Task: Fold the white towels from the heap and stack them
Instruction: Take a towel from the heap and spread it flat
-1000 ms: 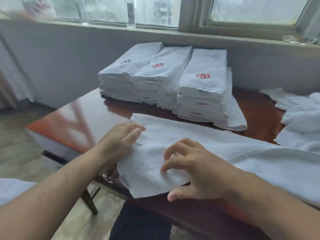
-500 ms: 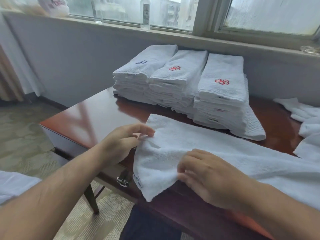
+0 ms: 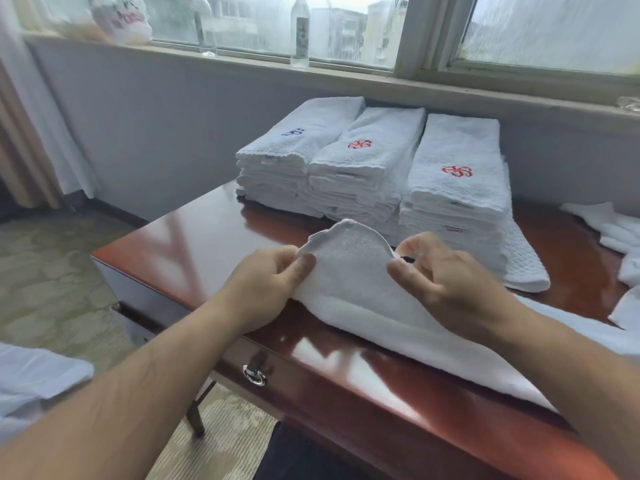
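Lifting the end of the white towel (image 3: 349,265) off the bench (image 3: 194,244) is the change. A second ago that end lay flat under both hands. Now the left hand (image 3: 266,282) and the right hand (image 3: 446,271) each pinch a corner between thumb and fingers, so the edge arches up between the two grips. Both grips are closed on the cloth. I judge this to be the start of a fold, with the raised end about to be carried over the towel's length.

The rest of the towel trails from the right grip along the bench edge and passes under the right forearm, so its other end is unseen. The fingertips behind the cloth are hidden too. Beyond the grips stand three folded stacks (image 3: 453,174). The heap (image 3: 620,233), to the right of the right grip, is cut off by the frame edge.
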Motion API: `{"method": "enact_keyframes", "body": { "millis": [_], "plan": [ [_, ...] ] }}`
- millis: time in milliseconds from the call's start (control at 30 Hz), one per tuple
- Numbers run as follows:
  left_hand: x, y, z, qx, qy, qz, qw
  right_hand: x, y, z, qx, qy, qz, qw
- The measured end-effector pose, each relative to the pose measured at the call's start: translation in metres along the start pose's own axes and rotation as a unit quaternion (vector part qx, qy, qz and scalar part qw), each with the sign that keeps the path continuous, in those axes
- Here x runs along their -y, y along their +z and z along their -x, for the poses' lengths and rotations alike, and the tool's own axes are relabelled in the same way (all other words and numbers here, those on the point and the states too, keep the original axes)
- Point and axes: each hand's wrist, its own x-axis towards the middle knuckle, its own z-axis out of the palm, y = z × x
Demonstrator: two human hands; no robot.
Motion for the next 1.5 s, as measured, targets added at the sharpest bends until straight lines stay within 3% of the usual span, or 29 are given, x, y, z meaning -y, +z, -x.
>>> {"method": "enact_keyframes", "body": {
  "millis": [133,267,367,467,667,767,867,933,1000,1200,1300,1367,1433,1500],
  "plan": [
    [-0.006,0.007,-0.016,-0.069,-0.030,-0.078,0.994,-0.017,-0.002,0.005,-0.031,0.049,0.119,0.991],
    [-0.012,0.010,-0.034,-0.049,-0.116,-0.182,0.975,-0.027,-0.003,-0.010,-0.049,0.107,0.174,0.978],
    [-0.010,0.011,-0.037,-0.033,-0.196,-0.244,0.949,-0.037,0.006,-0.017,-0.057,0.098,0.256,0.960],
    [-0.006,0.016,-0.028,-0.023,-0.234,-0.284,0.929,-0.051,0.013,-0.017,-0.035,0.119,0.251,0.960],
    [-0.011,0.018,-0.029,-0.039,-0.245,-0.303,0.920,-0.062,0.009,-0.032,-0.074,0.108,0.214,0.968],
    [-0.014,0.021,-0.027,-0.076,-0.213,-0.319,0.920,-0.064,0.010,-0.032,-0.025,0.097,0.199,0.975],
    [-0.022,0.033,-0.026,-0.115,-0.059,-0.324,0.937,-0.068,0.001,-0.023,-0.007,0.098,0.110,0.989],
    [-0.033,0.044,-0.028,-0.075,0.050,-0.287,0.954,-0.077,-0.011,-0.010,-0.023,0.117,0.108,0.987],
    [-0.043,0.059,-0.032,-0.020,0.102,-0.253,0.962,-0.087,-0.022,0.003,-0.022,0.148,0.142,0.978],
    [-0.041,0.095,-0.037,0.091,0.067,-0.333,0.936,-0.098,-0.028,0.019,-0.035,0.144,0.134,0.980],
    [-0.036,0.095,-0.038,0.124,0.040,-0.353,0.927,-0.096,-0.019,0.022,-0.132,0.097,0.249,0.955],
    [-0.035,0.095,-0.040,0.138,0.027,-0.345,0.928,-0.084,-0.014,0.022,-0.196,0.008,0.237,0.952],
    [-0.035,0.095,-0.042,0.129,0.016,-0.324,0.937,-0.068,-0.009,0.020,-0.173,-0.048,0.165,0.970],
    [-0.033,0.091,-0.043,0.078,0.000,-0.329,0.941,-0.062,0.000,0.016,-0.120,-0.043,0.120,0.985]
  ]
}}
